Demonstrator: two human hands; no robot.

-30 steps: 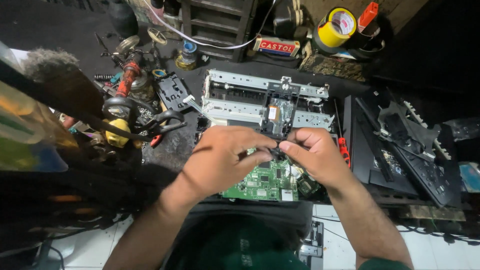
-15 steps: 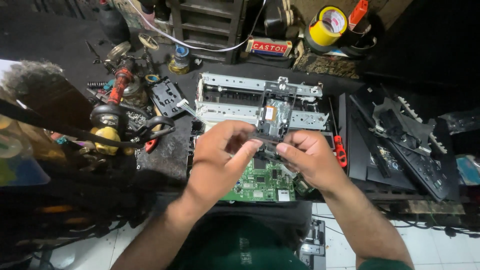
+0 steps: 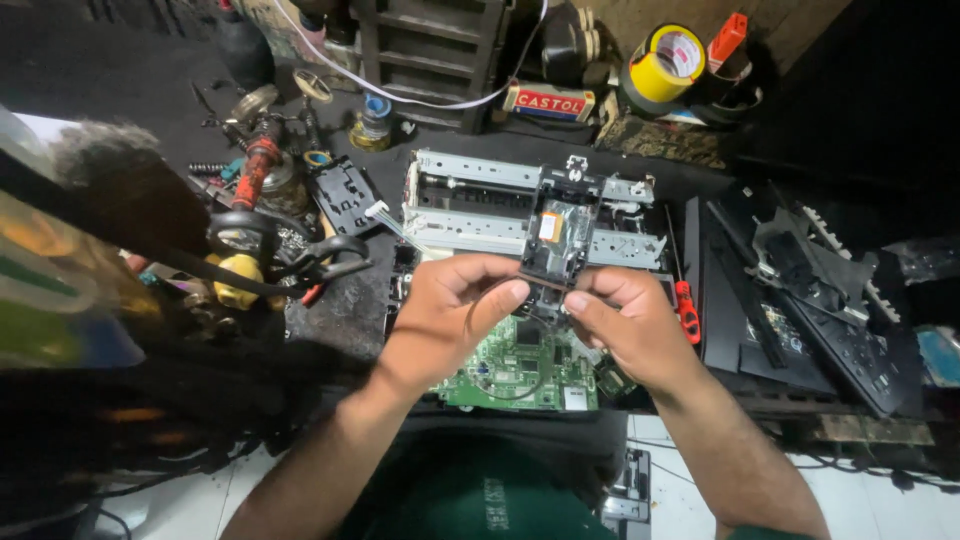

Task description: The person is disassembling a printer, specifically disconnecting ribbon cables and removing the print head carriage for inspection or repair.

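My left hand (image 3: 447, 308) and my right hand (image 3: 621, 322) meet over a stripped printer frame (image 3: 480, 205) of grey metal. Together their fingertips pinch a small dark flat part (image 3: 541, 287) at the bottom of the black carriage (image 3: 556, 232) that sits on the frame's rail. A thin black wire (image 3: 500, 392) loops down from my left hand over a green circuit board (image 3: 510, 370) lying below the frame. Both hands hide the part's lower end.
A red-handled screwdriver (image 3: 684, 300) lies right of my right hand. Black plastic printer covers (image 3: 790, 300) are stacked at the right. Tools, a red-handled tool (image 3: 256, 165) and black headphones (image 3: 290, 262) crowd the left. Yellow tape roll (image 3: 668, 60) and a red tin (image 3: 549, 101) stand behind.
Both hands have lifted slightly toward the carriage, fingertips closing on the small dark part. The view has shifted a little downward and left.
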